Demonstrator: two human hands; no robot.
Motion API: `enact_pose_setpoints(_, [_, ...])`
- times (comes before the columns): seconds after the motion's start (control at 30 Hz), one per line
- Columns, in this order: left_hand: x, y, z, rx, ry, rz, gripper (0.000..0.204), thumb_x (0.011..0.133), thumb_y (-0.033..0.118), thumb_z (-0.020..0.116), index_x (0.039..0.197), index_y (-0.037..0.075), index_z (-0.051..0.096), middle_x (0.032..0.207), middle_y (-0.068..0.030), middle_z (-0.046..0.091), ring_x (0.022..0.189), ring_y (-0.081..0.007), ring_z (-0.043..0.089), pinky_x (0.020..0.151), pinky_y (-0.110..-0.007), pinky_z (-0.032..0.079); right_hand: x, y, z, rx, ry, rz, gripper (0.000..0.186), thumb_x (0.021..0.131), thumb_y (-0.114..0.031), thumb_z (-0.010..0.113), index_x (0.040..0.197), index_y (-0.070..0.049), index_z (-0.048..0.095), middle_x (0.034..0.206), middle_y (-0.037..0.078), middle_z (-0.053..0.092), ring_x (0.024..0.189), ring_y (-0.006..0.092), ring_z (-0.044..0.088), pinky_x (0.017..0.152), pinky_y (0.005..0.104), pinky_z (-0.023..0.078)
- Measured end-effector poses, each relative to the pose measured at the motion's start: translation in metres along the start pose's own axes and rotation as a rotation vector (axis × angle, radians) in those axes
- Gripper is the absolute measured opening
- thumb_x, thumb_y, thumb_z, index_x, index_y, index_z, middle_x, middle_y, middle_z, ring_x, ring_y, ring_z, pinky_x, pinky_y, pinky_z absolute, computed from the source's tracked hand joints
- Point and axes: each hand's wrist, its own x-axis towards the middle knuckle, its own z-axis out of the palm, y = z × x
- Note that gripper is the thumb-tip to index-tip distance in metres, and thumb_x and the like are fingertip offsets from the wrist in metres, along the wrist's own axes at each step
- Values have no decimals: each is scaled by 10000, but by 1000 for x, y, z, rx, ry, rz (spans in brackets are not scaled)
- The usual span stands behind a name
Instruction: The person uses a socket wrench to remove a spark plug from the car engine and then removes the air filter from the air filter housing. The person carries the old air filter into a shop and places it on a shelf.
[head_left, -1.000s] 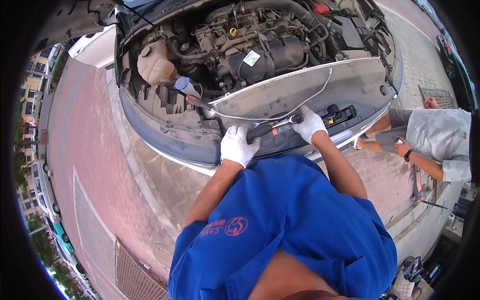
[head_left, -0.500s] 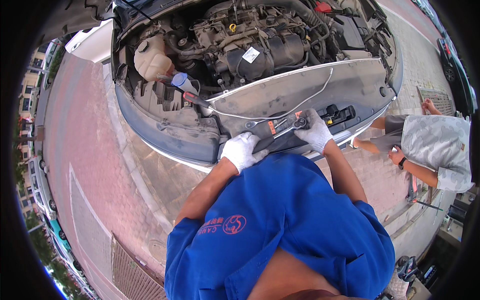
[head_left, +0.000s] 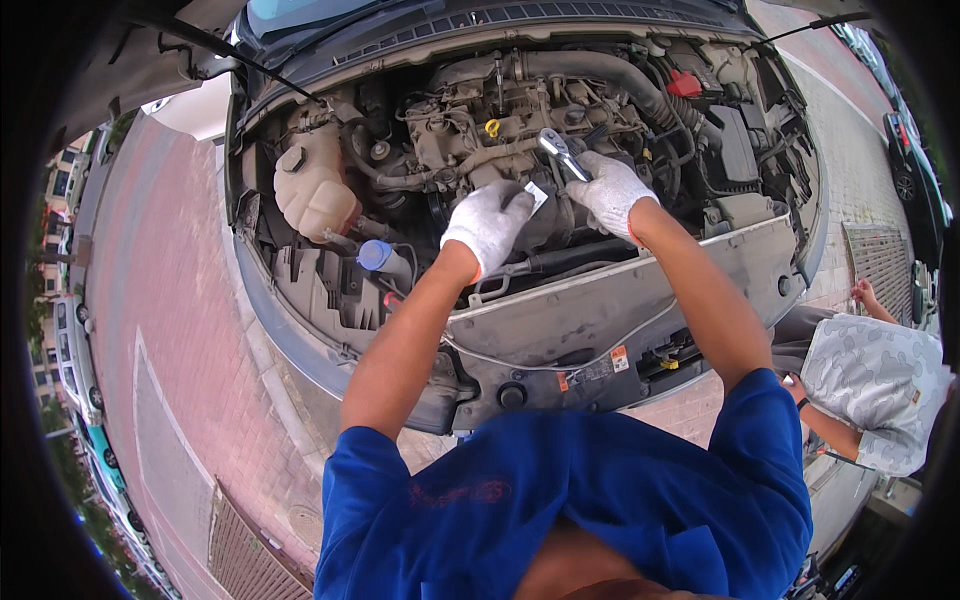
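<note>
I lean over a car's open engine bay (head_left: pixel 520 130). Both my hands wear white gloves. My right hand (head_left: pixel 612 192) grips a metal wrench (head_left: pixel 562 152) whose head points up and to the left over the engine top. My left hand (head_left: pixel 488 225) rests with its fingers curled on the black engine cover (head_left: pixel 548 222), beside a small white tag (head_left: pixel 537 194). The two hands are close together, a little apart.
A white coolant tank (head_left: pixel 312 190) and a blue-capped filler (head_left: pixel 374 255) sit at the bay's left. The grey front panel (head_left: pixel 610 300) with a thin cable runs below my arms. A crouching person in a patterned grey shirt (head_left: pixel 872 385) is at the right. Red brick paving (head_left: pixel 170 330) surrounds the car.
Both hands have moved up from the front panel's lower edge into the engine bay. My right hand now holds the wrench over the engine. My head has moved closer to the car.
</note>
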Motion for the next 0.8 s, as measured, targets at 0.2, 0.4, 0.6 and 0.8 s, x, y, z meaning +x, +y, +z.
enact_pose_setpoints(0.2, [241, -76, -44, -331, 160, -152, 466, 962, 333, 524, 1248, -25, 609, 1173, -180, 678, 955, -249, 665, 848, -364, 512, 186, 3, -3, -291, 25, -68, 313, 856, -185, 563, 1102, -15, 655, 1004, 238, 691, 943, 391, 674, 817, 467, 527])
enact_pose_setpoints(0.4, [384, -143, -12, -739, 152, -162, 312, 1011, 145, 407, 1179, -21, 611, 1015, -164, 706, 740, -227, 687, 649, -355, 577, 268, -13, -7, -579, 140, -143, 355, 903, -251, 521, 1156, -36, 648, 1143, 239, 654, 1099, 436, 594, 937, 473, 480])
enact_pose_setpoints(0.6, [361, -141, -16, -333, 96, 214, 360, 910, -5, 649, 1258, -23, 557, 1052, -116, 662, 935, -206, 662, 785, -325, 613, 295, -16, -10, -605, 205, -215, 388, 940, -285, 537, 1230, -45, 631, 1193, 211, 657, 1121, 401, 599, 961, 441, 477])
enact_pose_setpoints(0.8, [351, -119, -19, -1028, -3, -165, 286, 1019, 315, 519, 1065, 44, 601, 923, -74, 621, 771, -192, 630, 615, -283, 592, 298, -26, -7, -748, 156, -259, 376, 965, -280, 508, 1252, -66, 624, 1204, 192, 661, 1120, 380, 608, 965, 439, 483])
